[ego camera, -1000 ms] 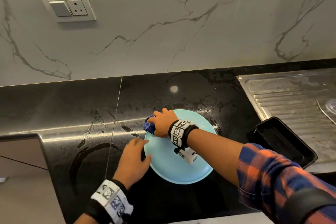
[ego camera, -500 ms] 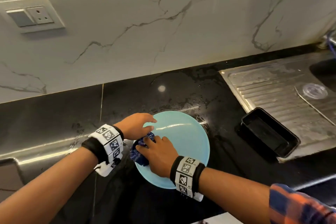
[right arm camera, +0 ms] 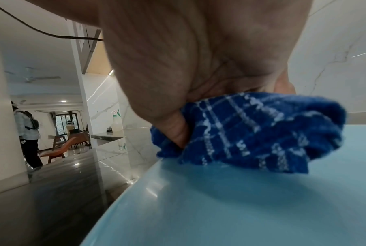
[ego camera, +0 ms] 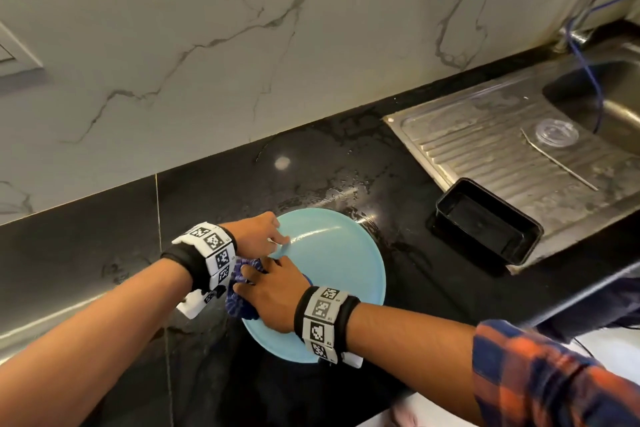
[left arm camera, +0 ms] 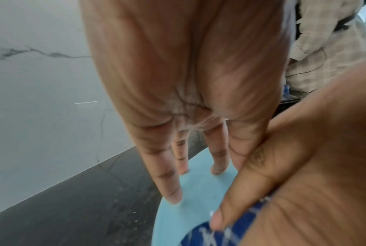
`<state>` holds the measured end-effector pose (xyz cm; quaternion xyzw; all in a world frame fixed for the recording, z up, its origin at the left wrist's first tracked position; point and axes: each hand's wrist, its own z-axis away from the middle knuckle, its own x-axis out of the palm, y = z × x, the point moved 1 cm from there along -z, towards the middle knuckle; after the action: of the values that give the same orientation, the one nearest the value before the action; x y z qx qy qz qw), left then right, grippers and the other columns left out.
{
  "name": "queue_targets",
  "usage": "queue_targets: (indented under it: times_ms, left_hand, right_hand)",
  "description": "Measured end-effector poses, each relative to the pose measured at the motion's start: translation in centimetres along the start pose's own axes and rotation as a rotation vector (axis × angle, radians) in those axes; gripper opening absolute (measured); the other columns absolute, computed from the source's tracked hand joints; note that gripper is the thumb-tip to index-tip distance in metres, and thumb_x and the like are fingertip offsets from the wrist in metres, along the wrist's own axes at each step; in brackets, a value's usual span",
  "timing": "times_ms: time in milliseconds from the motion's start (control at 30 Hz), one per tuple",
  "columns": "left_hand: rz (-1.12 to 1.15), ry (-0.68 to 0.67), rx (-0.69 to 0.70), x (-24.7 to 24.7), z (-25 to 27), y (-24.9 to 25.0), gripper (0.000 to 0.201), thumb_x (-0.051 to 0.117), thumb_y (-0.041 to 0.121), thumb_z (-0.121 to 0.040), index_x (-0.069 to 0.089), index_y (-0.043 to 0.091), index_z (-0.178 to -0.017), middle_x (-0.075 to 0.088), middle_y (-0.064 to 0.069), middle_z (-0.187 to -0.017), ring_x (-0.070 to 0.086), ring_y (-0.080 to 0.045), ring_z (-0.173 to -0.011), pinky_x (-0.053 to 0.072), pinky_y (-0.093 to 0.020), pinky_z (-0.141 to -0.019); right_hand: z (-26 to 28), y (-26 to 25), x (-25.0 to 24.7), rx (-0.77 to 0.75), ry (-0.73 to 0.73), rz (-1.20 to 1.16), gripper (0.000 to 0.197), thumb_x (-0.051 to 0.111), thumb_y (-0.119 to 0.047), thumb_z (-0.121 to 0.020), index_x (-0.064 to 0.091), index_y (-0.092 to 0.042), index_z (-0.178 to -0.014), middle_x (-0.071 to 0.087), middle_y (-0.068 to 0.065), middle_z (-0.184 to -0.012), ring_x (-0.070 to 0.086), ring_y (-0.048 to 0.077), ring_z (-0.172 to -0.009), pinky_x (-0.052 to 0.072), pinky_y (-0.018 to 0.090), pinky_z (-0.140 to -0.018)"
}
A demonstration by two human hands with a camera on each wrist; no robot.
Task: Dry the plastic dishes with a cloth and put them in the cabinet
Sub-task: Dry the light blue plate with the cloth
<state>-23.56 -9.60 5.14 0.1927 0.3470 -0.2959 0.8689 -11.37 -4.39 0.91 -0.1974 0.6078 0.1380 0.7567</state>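
Observation:
A light blue plastic plate (ego camera: 332, 267) lies flat on the wet black counter (ego camera: 104, 246). My left hand (ego camera: 259, 236) rests on the plate's far left rim, its straight fingertips (left arm camera: 173, 198) pressing down on the plate (left arm camera: 198, 196). My right hand (ego camera: 273, 291) grips a bunched blue checked cloth (ego camera: 239, 302) and presses it onto the plate's left side. In the right wrist view the cloth (right arm camera: 251, 131) sits wadded under the palm on the plate (right arm camera: 240, 208). Most of the cloth is hidden under that hand in the head view.
A black rectangular plastic container (ego camera: 488, 222) stands at the counter's right, partly on the steel drainboard (ego camera: 485, 146). A clear round lid (ego camera: 556, 132) lies on the drainboard beside the sink basin (ego camera: 606, 97). The marble wall (ego camera: 277, 28) is behind.
My right hand with the cloth has moved from the plate's far left edge to its near left side. My left hand has shifted from the near rim to the far left rim.

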Motion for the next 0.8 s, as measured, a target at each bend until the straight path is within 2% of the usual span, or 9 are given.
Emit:
queue_targets:
  times_ms: [67, 167, 267, 333, 500, 600, 733, 800]
  left_hand:
    - [-0.028, 0.029, -0.02, 0.1, -0.3, 0.4, 0.043, 0.056, 0.028, -0.098, 0.053, 0.028, -0.141, 0.034, 0.001, -0.147, 0.049, -0.023, -0.126, 0.039, -0.036, -0.11]
    - [-0.054, 0.064, -0.045, 0.6, -0.6, 0.6, 0.055, 0.072, 0.032, -0.087, 0.054, 0.026, -0.138, 0.04, 0.0, -0.142, 0.054, -0.025, -0.12, 0.045, -0.039, -0.105]
    - [-0.131, 0.062, -0.03, 1.0, -0.4, 0.9, 0.071, 0.081, 0.04, -0.078, 0.052, 0.026, -0.142, 0.03, -0.002, -0.145, 0.052, -0.028, -0.122, 0.044, -0.038, -0.105]
    - [-0.148, 0.07, -0.019, 1.5, -0.2, 0.9, 0.081, 0.086, 0.04, -0.073, 0.049, 0.026, -0.144, 0.026, -0.004, -0.149, 0.05, -0.029, -0.122, 0.043, -0.039, -0.105]
    - [-0.085, 0.125, 0.007, 2.7, 0.5, 0.0, 0.088, 0.088, 0.034, -0.071, 0.043, 0.032, -0.147, 0.018, -0.002, -0.159, 0.035, -0.029, -0.137, 0.034, -0.038, -0.114]
    - [-0.063, 0.148, 0.015, 2.6, 0.9, 0.0, 0.087, 0.088, 0.034, -0.07, 0.046, 0.033, -0.146, 0.02, -0.001, -0.159, 0.033, -0.027, -0.138, 0.033, -0.036, -0.114]
    - [-0.064, 0.152, 0.004, 2.7, 0.9, 0.1, 0.088, 0.089, 0.033, -0.07, 0.045, 0.033, -0.146, 0.019, 0.0, -0.16, 0.032, -0.026, -0.14, 0.033, -0.037, -0.114]
    - [-0.056, 0.157, -0.001, 2.9, 1.0, 0.1, 0.088, 0.088, 0.032, -0.071, 0.043, 0.033, -0.147, 0.018, 0.001, -0.16, 0.03, -0.027, -0.141, 0.033, -0.038, -0.115]
  right_hand:
    - [0.0, 0.0, -0.6, -0.043, -0.012, 0.075, 0.042, 0.057, -0.034, -0.093, 0.056, -0.025, -0.134, 0.053, 0.003, -0.14, 0.048, 0.033, -0.127, 0.037, 0.046, -0.106]
    - [1.3, 0.0, -0.8, -0.137, -0.012, 0.098, 0.047, 0.06, -0.035, -0.091, 0.053, -0.029, -0.137, 0.049, -0.001, -0.144, 0.044, 0.032, -0.131, 0.03, 0.049, -0.109]
    - [4.4, -0.3, -0.2, -0.26, -0.057, 0.046, 0.046, 0.064, -0.033, -0.088, 0.056, -0.031, -0.134, 0.048, -0.003, -0.146, 0.046, 0.032, -0.129, 0.04, 0.047, -0.098]
    - [7.1, 0.0, 0.6, -0.305, -0.088, 0.044, 0.044, 0.064, -0.032, -0.085, 0.058, -0.031, -0.129, 0.049, -0.003, -0.143, 0.049, 0.033, -0.124, 0.042, 0.045, -0.092]
    - [12.7, 3.9, 1.8, -0.288, -0.107, -0.011, 0.058, 0.068, -0.033, -0.078, 0.051, -0.036, -0.133, 0.042, -0.005, -0.151, 0.048, 0.031, -0.129, 0.042, 0.042, -0.088]
    - [11.8, 3.9, 1.6, -0.295, -0.157, 0.013, 0.059, 0.068, -0.033, -0.079, 0.051, -0.036, -0.135, 0.042, -0.005, -0.152, 0.048, 0.03, -0.128, 0.04, 0.041, -0.085]
    - [7.1, 0.6, 0.7, -0.326, -0.188, 0.074, 0.053, 0.068, -0.033, -0.081, 0.057, -0.031, -0.133, 0.045, -0.003, -0.15, 0.049, 0.032, -0.123, 0.039, 0.042, -0.085]
    - [4.8, -1.4, -0.2, -0.323, -0.191, 0.18, 0.044, 0.062, -0.038, -0.086, 0.06, -0.032, -0.13, 0.05, -0.005, -0.146, 0.049, 0.029, -0.123, 0.037, 0.044, -0.092]
